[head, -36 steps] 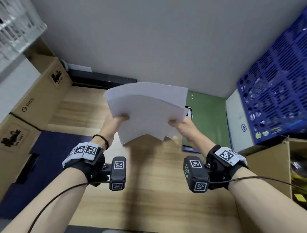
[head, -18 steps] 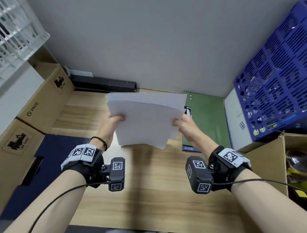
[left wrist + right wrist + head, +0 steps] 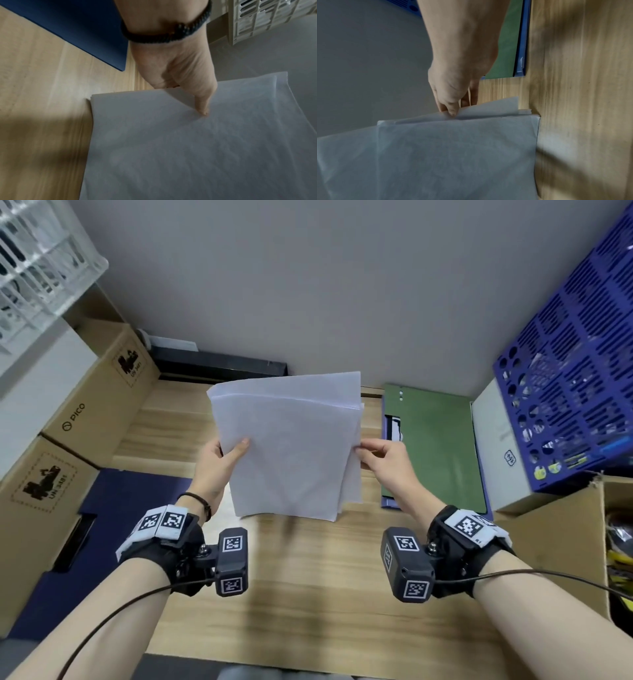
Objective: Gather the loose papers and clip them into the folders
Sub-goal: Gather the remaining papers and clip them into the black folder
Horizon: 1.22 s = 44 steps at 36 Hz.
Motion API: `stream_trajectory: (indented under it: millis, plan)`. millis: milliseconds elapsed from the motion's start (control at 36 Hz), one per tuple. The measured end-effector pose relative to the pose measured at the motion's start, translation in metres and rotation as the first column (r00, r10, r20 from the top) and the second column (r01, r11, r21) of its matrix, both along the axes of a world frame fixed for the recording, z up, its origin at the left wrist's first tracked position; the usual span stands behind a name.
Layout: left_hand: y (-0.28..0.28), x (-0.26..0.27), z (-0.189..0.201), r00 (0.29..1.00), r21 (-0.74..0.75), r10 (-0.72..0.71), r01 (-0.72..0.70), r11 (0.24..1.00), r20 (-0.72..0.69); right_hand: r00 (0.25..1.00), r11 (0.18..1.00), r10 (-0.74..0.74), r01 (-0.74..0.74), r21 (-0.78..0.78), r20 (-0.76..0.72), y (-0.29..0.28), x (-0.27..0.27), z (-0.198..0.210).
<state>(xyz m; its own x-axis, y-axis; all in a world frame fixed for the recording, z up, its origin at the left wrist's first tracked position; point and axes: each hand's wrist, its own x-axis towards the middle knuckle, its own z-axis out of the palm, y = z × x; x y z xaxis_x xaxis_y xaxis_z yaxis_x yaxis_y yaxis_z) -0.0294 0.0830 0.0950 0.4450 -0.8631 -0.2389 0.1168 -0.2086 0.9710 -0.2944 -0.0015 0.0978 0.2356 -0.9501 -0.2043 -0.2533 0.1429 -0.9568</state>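
Note:
A stack of white papers (image 3: 287, 446) stands upright with its lower edge near or on the wooden desk (image 3: 308, 594). My left hand (image 3: 226, 455) grips the stack's left edge, thumb on the front sheet (image 3: 203, 108). My right hand (image 3: 368, 451) pinches the right edge, where a few sheets stick out unevenly (image 3: 496, 108). A green folder (image 3: 442, 446) lies flat to the right on a blue folder (image 3: 521, 40). A dark blue folder (image 3: 113, 508) lies at the left.
Cardboard boxes (image 3: 68, 440) line the left side, with a white crate (image 3: 37, 265) above them. A blue crate (image 3: 568, 378) sits on a white box (image 3: 496, 446) at the right, and an open carton (image 3: 582, 542) stands nearer. A black bar (image 3: 219, 366) lies at the back wall.
The paper stack has swung from tilted and fanned to upright and squarer, and it has dropped toward the desk. Both hands kept hold of its side edges.

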Motion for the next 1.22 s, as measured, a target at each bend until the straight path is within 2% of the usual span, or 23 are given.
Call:
stream_trajectory:
  millis: [167, 306, 417, 500, 583, 694, 778, 833, 917, 1111, 1222]
  plan:
    - [0.011, 0.006, 0.0, 0.999, 0.005, 0.031, -0.031, 1.0, -0.035, 0.998, 0.999, -0.046, 0.045, -0.026, -0.041, -0.001, 0.007, -0.005]
    - [0.014, 0.01, 0.0, 0.994, -0.026, 0.04, -0.043, 0.999, -0.105, 0.998, 1.0, -0.012, 0.012, 0.001, -0.063, 0.0, 0.008, -0.008]
    - [0.016, 0.014, 0.0, 0.989, -0.031, 0.018, -0.023, 0.999, -0.143, 0.982, 0.989, 0.141, -0.136, 0.049, -0.125, 0.003, 0.007, -0.006]
    - [0.016, 0.014, 0.0, 0.986, -0.037, 0.002, -0.008, 0.999, -0.164, 0.959, 0.95, 0.273, -0.257, 0.18, -0.074, 0.007, 0.009, -0.008]
    - [0.014, 0.011, 0.004, 0.986, -0.046, -0.041, 0.034, 0.998, -0.162, 0.94, 0.921, 0.328, -0.296, 0.254, -0.094, 0.007, 0.014, -0.011]
    - [0.003, 0.005, 0.016, 0.975, -0.094, -0.108, 0.091, 0.991, -0.193, 0.961, 0.957, 0.229, -0.194, 0.214, -0.155, 0.003, 0.02, -0.008]
    - [-0.009, 0.001, 0.027, 0.963, -0.15, -0.181, 0.152, 0.977, -0.202, 0.987, 0.99, 0.101, -0.087, 0.111, -0.125, -0.007, 0.023, 0.003]
    - [-0.014, -0.002, 0.035, 0.952, -0.19, -0.227, 0.189, 0.963, -0.205, 0.992, 0.997, 0.072, -0.067, 0.046, -0.107, -0.015, 0.024, 0.011]
    - [-0.018, -0.001, 0.041, 0.938, -0.219, -0.26, 0.211, 0.953, -0.228, 0.997, 0.999, 0.028, -0.026, 0.034, -0.077, -0.021, 0.022, 0.017]
    - [-0.002, 0.01, 0.016, 0.963, -0.068, -0.199, 0.19, 0.979, -0.184, 0.997, 0.993, 0.067, -0.065, 0.1, -0.022, -0.013, 0.021, 0.004]
    - [0.004, 0.008, 0.013, 0.96, -0.073, -0.272, 0.267, 0.961, -0.072, 0.994, 0.983, 0.101, -0.093, 0.156, -0.047, -0.011, 0.022, -0.003]
